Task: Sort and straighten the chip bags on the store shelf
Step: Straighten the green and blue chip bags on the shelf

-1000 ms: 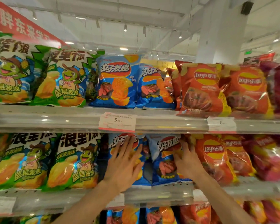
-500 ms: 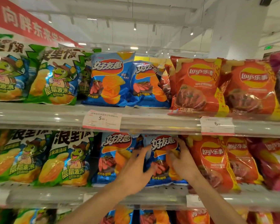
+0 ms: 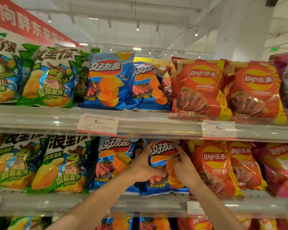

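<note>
Both hands hold one blue chip bag on the middle shelf. My left hand grips its left edge, fingers behind and thumb across the front. My right hand clasps its right edge, next to a red Lay's bag. The held bag stands upright, its lower front partly hidden by my hands. A second blue bag stands just left of it. Green turtle bags fill the left of this shelf.
The upper shelf carries green bags, two blue bags, the right one leaning, and red Lay's bags. Price tags hang on its rail. Purple bags stand far right. More bags sit on the shelf below.
My left hand left the left blue bag, where it lay flat, and moved right onto the second blue bag. Both hands now clasp that bag. The view tilted slightly upward.
</note>
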The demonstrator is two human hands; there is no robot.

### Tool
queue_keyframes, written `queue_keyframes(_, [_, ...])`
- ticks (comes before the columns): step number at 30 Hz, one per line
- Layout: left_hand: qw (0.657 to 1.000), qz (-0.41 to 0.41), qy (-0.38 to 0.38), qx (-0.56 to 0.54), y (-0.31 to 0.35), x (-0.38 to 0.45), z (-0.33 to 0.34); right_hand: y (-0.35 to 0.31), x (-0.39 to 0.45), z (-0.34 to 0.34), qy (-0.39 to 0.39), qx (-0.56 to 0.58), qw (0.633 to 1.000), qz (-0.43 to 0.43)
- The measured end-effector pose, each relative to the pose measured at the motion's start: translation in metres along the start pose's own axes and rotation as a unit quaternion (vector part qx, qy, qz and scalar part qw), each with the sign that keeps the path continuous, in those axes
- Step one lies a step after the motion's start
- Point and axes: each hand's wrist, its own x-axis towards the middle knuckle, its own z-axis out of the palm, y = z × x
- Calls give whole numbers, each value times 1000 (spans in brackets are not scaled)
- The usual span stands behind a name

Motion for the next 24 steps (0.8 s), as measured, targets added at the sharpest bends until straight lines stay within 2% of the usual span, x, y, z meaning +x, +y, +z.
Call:
queue_keyframes(4, [1000, 3, 6, 30, -2, -1, -1, 3, 0, 6, 21, -45, 999, 12])
queue_keyframes(7, [998, 47, 20, 27, -3, -18, 0, -1, -9, 5, 29, -119, 992, -13])
queue_keyframes(9, [989, 91, 62, 99, -7, -40, -7, -3, -20, 5, 44, -194, 979, -52])
queue_keyframes(10, [973, 119, 110, 165, -12, -50, -15, -4, -26, 7, 59, -241, 966, -73])
queue_keyframes(13, [879, 206, 259, 342, -32, -61, -46, -4, -34, 18, 123, -385, 901, -155])
queue_keyframes(15, [855, 182, 274, 400, -51, -54, -64, -5, -30, 27, 112, -436, 874, -183])
queue_keyframes(17, [856, 134, 241, 438, -63, -49, -67, -3, -24, 38, 78, -467, 861, -187])
queue_keyframes(20, [838, 102, 213, 491, -76, -42, -55, 3, -18, 51, 55, -491, 855, -159])
queue_keyframes(24, [838, 85, 227, 490, -77, -39, -52, 0, -19, 63, 69, -505, 851, -125])
